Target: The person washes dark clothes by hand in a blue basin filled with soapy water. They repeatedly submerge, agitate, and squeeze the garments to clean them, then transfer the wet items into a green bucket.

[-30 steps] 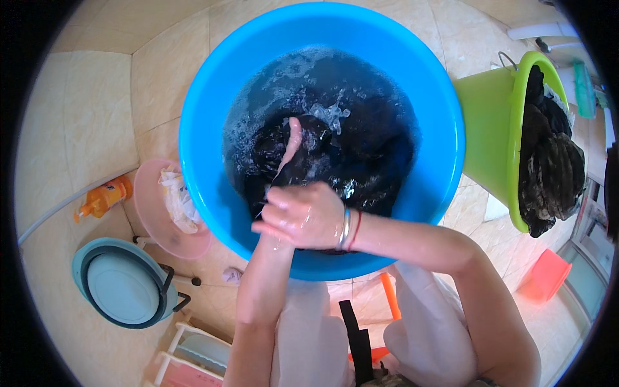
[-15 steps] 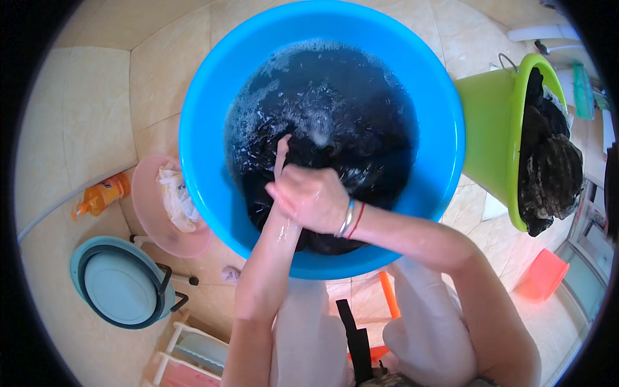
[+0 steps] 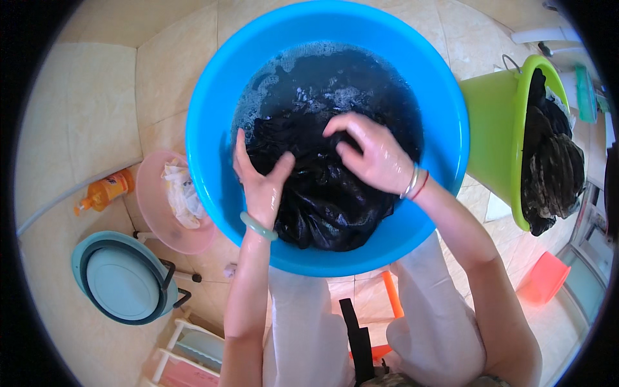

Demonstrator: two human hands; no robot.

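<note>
Dark wet cloth [image 3: 329, 206] lies bunched in a big blue basin [image 3: 442, 116] of dark, foamy water [image 3: 309, 71]. Over the cloth's left side is my left hand [image 3: 261, 184], open, with thumb and fingers spread wide and a pale green bangle on the wrist. My right hand [image 3: 377, 155] hovers at or just above the cloth on the right. Its fingers bend forward, the thumb stands apart from them, and no grip on the cloth shows. A silver bangle and a red string circle that wrist.
Right of the basin, a green bucket [image 3: 490, 122] holds more dark clothes [image 3: 551, 161]. A pink basin [image 3: 151, 200] with white cloth, an orange bottle [image 3: 106, 190] and grey-blue basins [image 3: 122, 284] are on the left. A coral tub [image 3: 545, 277] sits lower right.
My hands have come apart: the right has left the left forearm and moved right, and the left has risen out of the water, fingers spread. More of the cloth shows above the water.
</note>
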